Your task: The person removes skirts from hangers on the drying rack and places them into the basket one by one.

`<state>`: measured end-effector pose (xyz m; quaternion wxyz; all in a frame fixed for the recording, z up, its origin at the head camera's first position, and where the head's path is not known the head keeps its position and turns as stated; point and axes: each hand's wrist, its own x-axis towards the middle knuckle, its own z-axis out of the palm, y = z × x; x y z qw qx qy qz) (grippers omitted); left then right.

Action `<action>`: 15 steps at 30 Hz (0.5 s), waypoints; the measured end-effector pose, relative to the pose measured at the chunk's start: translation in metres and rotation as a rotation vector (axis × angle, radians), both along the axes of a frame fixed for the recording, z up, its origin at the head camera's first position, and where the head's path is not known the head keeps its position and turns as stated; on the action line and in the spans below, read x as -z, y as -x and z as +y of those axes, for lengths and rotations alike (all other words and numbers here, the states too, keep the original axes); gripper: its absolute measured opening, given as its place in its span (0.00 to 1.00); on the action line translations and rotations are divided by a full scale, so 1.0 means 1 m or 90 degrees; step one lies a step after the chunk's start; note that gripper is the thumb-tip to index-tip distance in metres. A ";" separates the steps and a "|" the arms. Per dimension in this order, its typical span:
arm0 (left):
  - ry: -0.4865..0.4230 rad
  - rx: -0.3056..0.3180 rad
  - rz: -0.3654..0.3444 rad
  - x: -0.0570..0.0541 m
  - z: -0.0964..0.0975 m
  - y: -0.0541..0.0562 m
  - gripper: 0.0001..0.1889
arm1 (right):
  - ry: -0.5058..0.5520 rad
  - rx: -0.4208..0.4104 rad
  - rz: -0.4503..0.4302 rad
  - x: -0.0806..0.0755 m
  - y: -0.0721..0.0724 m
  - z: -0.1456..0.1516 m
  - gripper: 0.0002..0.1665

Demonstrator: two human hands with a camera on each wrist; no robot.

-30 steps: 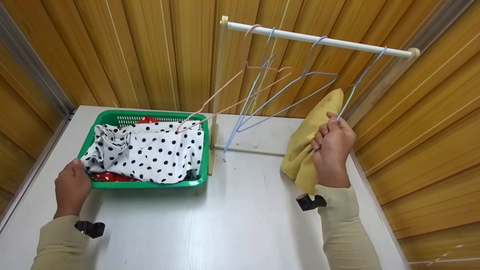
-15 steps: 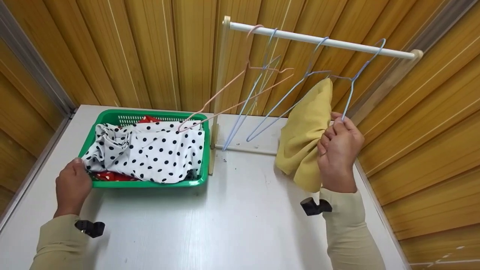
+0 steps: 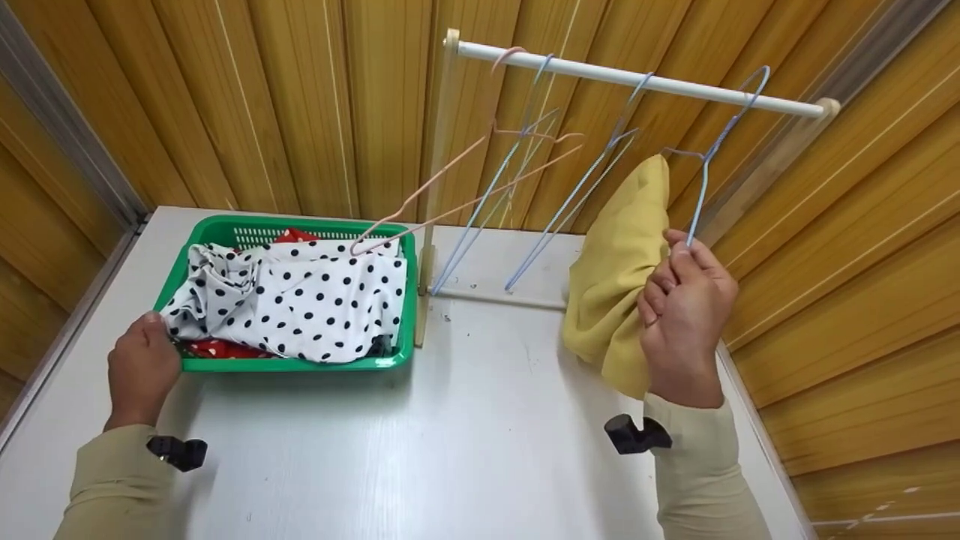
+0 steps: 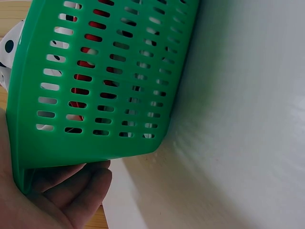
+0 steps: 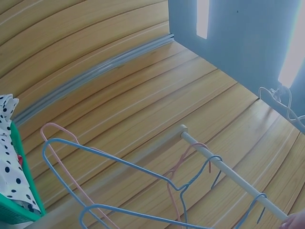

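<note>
On the right in the head view, my right hand (image 3: 686, 330) pinches the lower corner of a blue wire hanger (image 3: 703, 193). A yellow cloth garment (image 3: 611, 277) hangs at that hanger, bunched beside my fingers. The hanger's hook stands high at the white rail (image 3: 637, 77), its top above the bar. At the left, my left hand (image 3: 142, 371) grips the front left corner of a green plastic basket (image 3: 300, 365), thumb at the rim. In the left wrist view its fingers (image 4: 88, 193) curl under the basket rim (image 4: 21, 157). White cloth with black dots (image 3: 322, 300) fills the basket.
A pink hanger (image 3: 450, 169) hangs at the rail's left end, its corner over the basket. Two blue hangers (image 3: 487, 195) (image 3: 574, 202) hang between it and my right hand. Red cloth (image 3: 225, 349) shows under the dotted one. Wood-panelled walls (image 3: 300, 97) enclose the white table (image 3: 450, 450).
My right hand has shifted right and slightly down with the hanger and yellow garment, and the hook has risen above the rail. The neighbouring blue hanger has swung edge-on. My left hand stays put.
</note>
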<state>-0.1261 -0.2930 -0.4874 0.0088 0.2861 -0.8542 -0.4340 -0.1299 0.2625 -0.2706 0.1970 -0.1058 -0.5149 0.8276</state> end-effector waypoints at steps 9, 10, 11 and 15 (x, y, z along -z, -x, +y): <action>-0.007 0.003 -0.017 -0.001 -0.001 0.000 0.37 | -0.014 -0.017 -0.005 0.003 -0.014 -0.006 0.16; -0.007 0.007 -0.018 -0.001 -0.001 0.000 0.38 | -0.017 -0.020 -0.005 0.003 -0.015 -0.007 0.16; -0.008 0.010 -0.018 -0.002 -0.001 0.000 0.38 | -0.020 -0.024 -0.005 0.003 -0.015 -0.007 0.16; -0.011 0.018 -0.024 -0.003 -0.002 0.000 0.39 | -0.028 -0.045 -0.008 0.003 -0.018 -0.008 0.16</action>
